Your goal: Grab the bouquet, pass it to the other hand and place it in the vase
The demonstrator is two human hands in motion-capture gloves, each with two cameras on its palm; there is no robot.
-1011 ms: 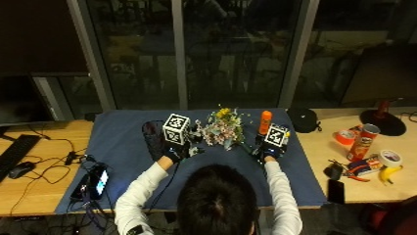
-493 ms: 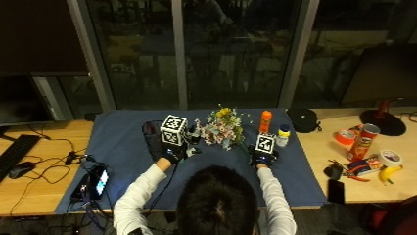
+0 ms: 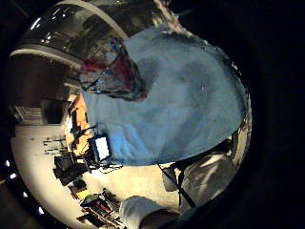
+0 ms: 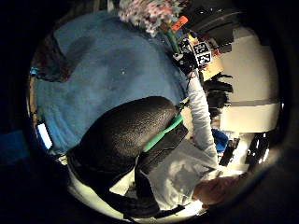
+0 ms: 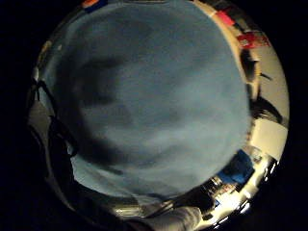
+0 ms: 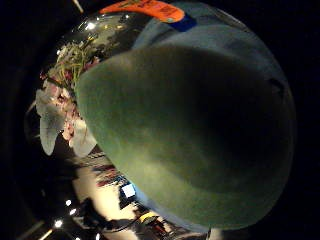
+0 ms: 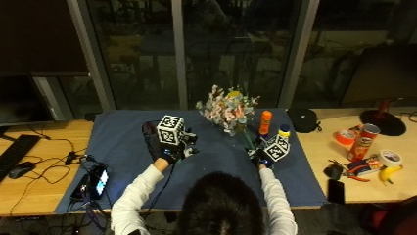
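Flowers first, from the outside view: the bouquet (image 7: 228,108) stands lifted above the blue cloth (image 7: 130,142), its stems running down into the right hand (image 7: 263,155), which is clenched round them. The left hand (image 7: 171,149) hovers apart over the cloth, beside a dark vase (image 7: 151,133); whether its fingers are curled or relaxed cannot be told. An orange bottle (image 7: 265,122) stands just beside the bouquet.

Left little-finger palm view adds the vase (image 3: 112,74) as a clear, reddish-tinted vessel on the cloth (image 3: 190,95), which the outside view gives only as a dark shape.

Left thumb palm view shows the person's head close up and, beyond it, the right hand (image 4: 187,58) under the blossoms (image 4: 149,11).

Right little-finger palm view has only bare cloth (image 5: 154,96).

Right thumb palm view is filled by a green stem (image 6: 190,135) against the palm, blossoms (image 6: 60,115) to one side.

Around the cloth lies a wooden table (image 7: 39,181) with a keyboard (image 7: 11,149), a mouse (image 7: 21,169), a red can (image 7: 363,141), a banana (image 7: 389,174) and tape (image 7: 391,156). Dark windows (image 7: 215,49) stand behind.
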